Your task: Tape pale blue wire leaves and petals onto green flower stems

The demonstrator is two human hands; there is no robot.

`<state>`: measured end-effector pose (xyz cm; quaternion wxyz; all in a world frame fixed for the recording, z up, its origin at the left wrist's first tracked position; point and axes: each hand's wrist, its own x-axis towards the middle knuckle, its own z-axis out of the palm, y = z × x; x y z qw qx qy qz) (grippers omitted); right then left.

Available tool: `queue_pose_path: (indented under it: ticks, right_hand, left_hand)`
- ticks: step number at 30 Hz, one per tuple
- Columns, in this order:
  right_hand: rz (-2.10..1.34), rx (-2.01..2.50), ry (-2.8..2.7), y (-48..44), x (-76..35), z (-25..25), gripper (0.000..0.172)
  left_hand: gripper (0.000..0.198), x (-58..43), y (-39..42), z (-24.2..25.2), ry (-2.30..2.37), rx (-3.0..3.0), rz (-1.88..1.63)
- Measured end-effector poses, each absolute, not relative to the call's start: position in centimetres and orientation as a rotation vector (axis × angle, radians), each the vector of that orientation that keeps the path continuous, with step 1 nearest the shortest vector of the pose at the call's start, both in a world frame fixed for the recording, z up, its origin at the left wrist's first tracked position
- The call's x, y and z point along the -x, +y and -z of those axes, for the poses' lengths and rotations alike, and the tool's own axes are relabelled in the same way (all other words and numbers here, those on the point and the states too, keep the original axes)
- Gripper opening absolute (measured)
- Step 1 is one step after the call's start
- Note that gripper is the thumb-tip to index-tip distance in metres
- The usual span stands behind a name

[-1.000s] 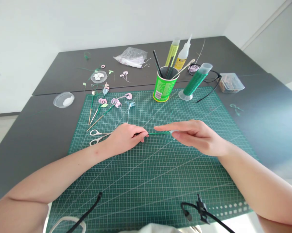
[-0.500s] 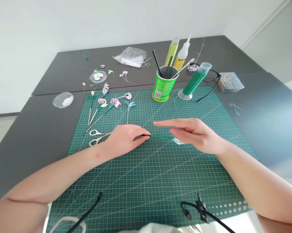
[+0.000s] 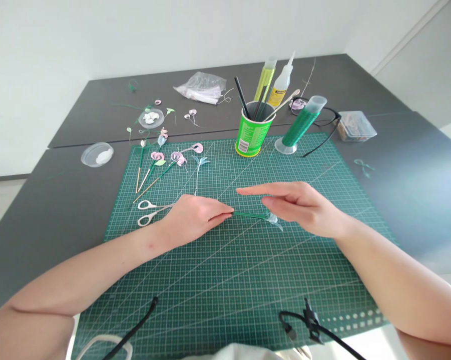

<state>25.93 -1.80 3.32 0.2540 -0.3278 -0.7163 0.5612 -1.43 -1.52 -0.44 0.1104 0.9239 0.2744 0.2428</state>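
Note:
My left hand [image 3: 197,216] pinches one end of a thin green-wrapped stem [image 3: 250,215] between thumb and fingertips. At the stem's other end sits a flower with pale blue petals [image 3: 274,221], partly behind my right thumb. Over that end hovers my right hand [image 3: 306,207], index finger stretched to the left and thumb apart below it; no held thing shows in it. White-handled scissors [image 3: 147,220] lie by my left wrist, their blades partly hidden by the hand. Just beyond my left hand is a small light-blue flower on a pale stem [image 3: 201,161].
On the green cutting mat [image 3: 225,285] stand a green can [image 3: 252,134] of tools and a spool of green thread [image 3: 302,124]. Finished flowers on sticks [image 3: 157,170] lie left. Behind are a glue bottle [image 3: 281,85], a plastic bag [image 3: 202,89] and a clear box [image 3: 356,126].
The blue flower has turned, and its petals now show more below my right thumb. My left fingers have rolled slightly on the stem; my right hand has barely moved.

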Motion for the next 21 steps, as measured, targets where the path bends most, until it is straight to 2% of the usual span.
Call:
queue_pose_path:
  ticks: [14, 21]
  right_hand:
    - [-1.421, 0.88, -1.967, -1.3, -26.2, -2.6, 0.038]
    - [-1.392, 0.918, -1.976, -1.1, -26.1, -2.3, 0.039]
  left_hand:
    - [0.023, 1.3, -1.7, 0.2, 0.719, -2.728, -0.823]
    - [0.021, 1.3, -1.7, 0.3, 0.749, -2.664, -0.769]
